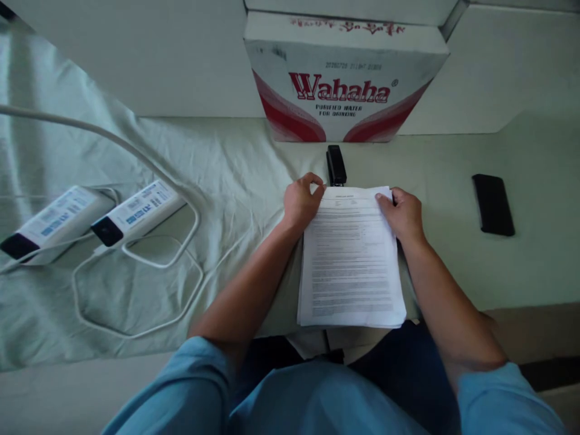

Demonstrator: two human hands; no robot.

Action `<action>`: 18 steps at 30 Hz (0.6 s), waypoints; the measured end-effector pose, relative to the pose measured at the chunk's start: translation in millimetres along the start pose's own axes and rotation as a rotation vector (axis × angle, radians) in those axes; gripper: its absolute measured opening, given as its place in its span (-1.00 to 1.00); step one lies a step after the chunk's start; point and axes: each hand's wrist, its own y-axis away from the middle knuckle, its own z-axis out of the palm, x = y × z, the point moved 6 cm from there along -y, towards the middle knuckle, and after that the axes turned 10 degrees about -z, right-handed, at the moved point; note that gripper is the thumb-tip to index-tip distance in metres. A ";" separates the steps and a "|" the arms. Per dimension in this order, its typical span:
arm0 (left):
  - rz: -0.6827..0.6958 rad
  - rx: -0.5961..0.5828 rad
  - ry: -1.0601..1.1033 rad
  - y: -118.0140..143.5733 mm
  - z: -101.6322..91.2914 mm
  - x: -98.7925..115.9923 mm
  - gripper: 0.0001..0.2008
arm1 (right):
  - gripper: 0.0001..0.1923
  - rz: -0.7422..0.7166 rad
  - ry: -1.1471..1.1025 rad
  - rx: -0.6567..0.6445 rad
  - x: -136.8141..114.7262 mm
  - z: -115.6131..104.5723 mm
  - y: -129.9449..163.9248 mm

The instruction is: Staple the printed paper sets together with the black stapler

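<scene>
At the top centre of the frame stands a closed white and red cardboard Wahaha water box (347, 78); you cannot see inside it. Just below it lies a black stapler (336, 165), with a black phone (493, 204) at the right and two white power banks (90, 220) with white cables (136, 266) at the left. Your left hand (301, 202) and right hand (403, 214) pinch the top corners of the stack of white printed paper sheets (351, 260) at centre, fingers curled, forearms reaching forward.
</scene>
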 end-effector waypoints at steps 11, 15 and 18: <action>0.063 -0.050 0.101 3.7 1.6 -2.0 -0.84 | -0.50 -0.194 0.008 0.125 2.0 -13.5 -3.9; 0.080 -0.059 0.146 4.4 1.1 0.4 -0.83 | -0.54 -0.278 0.149 -0.004 -5.7 -5.9 -6.1; 0.075 -0.053 0.144 3.7 1.0 -0.1 -0.82 | -0.58 -0.266 0.228 -0.040 -5.9 -2.4 -5.9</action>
